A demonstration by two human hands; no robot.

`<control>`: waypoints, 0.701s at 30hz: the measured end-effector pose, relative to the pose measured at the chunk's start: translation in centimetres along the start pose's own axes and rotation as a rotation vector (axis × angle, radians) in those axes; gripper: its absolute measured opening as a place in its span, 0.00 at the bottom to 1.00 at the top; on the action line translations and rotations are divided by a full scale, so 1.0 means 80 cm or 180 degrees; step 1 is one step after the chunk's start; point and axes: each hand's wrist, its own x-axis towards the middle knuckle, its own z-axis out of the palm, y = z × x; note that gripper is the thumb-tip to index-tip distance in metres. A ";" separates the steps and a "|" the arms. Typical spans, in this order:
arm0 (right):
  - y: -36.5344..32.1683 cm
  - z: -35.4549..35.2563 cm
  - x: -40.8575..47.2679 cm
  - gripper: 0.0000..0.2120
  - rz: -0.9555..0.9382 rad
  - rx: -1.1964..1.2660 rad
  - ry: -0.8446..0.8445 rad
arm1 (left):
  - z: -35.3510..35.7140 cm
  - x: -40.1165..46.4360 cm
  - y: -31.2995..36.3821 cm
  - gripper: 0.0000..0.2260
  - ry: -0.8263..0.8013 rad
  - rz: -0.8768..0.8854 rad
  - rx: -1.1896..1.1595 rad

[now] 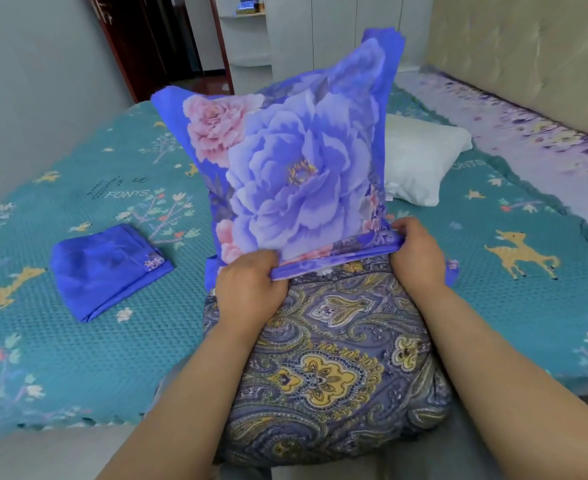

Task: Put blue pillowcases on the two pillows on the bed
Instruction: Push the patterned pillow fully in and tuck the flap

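At the near edge of the bed (78, 358), a paisley pillow (330, 368) stands half inside a blue floral pillowcase (296, 161) — the case covers its far end. Both hands pinch the case's open hem: left hand (247, 289) at the left corner, right hand (417, 254) at the right, each grip closed on the fabric. A second pillowcase (105, 268) lies folded to the left — a bare white pillow (420, 161) rests beyond.
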 end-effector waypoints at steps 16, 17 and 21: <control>-0.069 -0.015 0.002 0.12 0.0242 0.1267 -0.0714 | -0.032 0.027 -0.043 0.16 -0.0942 -0.0772 -0.1469; -0.084 -0.020 0.006 0.13 0.0041 0.1333 -0.0695 | -0.050 0.042 -0.046 0.21 -0.1441 -0.0609 -0.1548; -0.138 -0.035 0.017 0.15 -0.0858 0.1091 -0.0975 | -0.099 0.135 -0.023 0.15 -0.1544 -0.0131 -0.2254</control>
